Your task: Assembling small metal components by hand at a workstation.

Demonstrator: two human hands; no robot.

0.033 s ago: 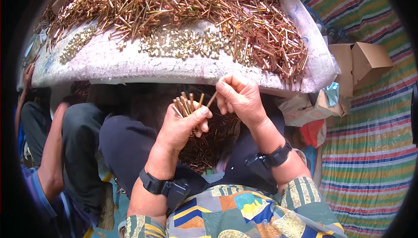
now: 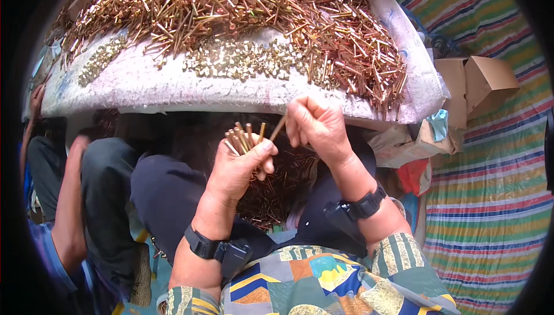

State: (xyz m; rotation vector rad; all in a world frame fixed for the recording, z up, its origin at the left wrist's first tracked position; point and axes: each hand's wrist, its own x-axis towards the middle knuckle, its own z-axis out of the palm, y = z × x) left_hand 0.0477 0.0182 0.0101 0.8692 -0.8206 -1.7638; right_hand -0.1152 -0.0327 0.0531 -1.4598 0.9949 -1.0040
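Observation:
My left hand (image 2: 235, 168) is closed round a bundle of thin brass-coloured metal bolts (image 2: 242, 138), their ends sticking up above the thumb and fingers. Just to its right, my right hand (image 2: 317, 127) pinches one slim bolt (image 2: 278, 126), which slants down toward the bundle. The fingers hide much of the bolts, so I cannot tell their heads or threads. Beneath both hands, between my knees, lies a dark heap of similar bolts (image 2: 268, 202). In front, a large pile of copper-coloured bolts (image 2: 231, 3) covers a white-sheeted table (image 2: 167, 87).
Small brass-coloured nuts (image 2: 239, 60) lie along the table's near side, with another patch (image 2: 103, 61) at the left. Open cardboard boxes (image 2: 490, 87) stand right, by a striped sheet (image 2: 490, 217). Another person's arm (image 2: 69, 211) and knees are close on my left.
Both hands have shifted very slightly to the left, and the single bolt in my right hand has risen a little. The grips look the same.

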